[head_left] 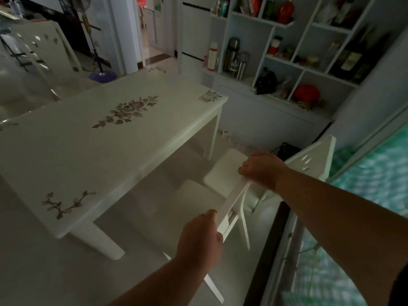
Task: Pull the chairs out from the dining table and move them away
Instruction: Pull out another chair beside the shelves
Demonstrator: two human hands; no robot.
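**Head view: two hands on a chair's top rail beside the dining table**

The white dining table (106, 138), painted with flower sprays, runs lengthwise from lower left toward the shelf unit (287, 54) at upper right. Beside its near long edge, clear of the tabletop, stands a white chair (198, 195); its top rail slants from lower left to upper right. The left hand (198, 237) is clenched around the rail's lower end, the right hand (262, 168) around its upper end. A second chair (313, 160) behind is partly hidden by the right arm. Motion blur smears the shelf's contents.
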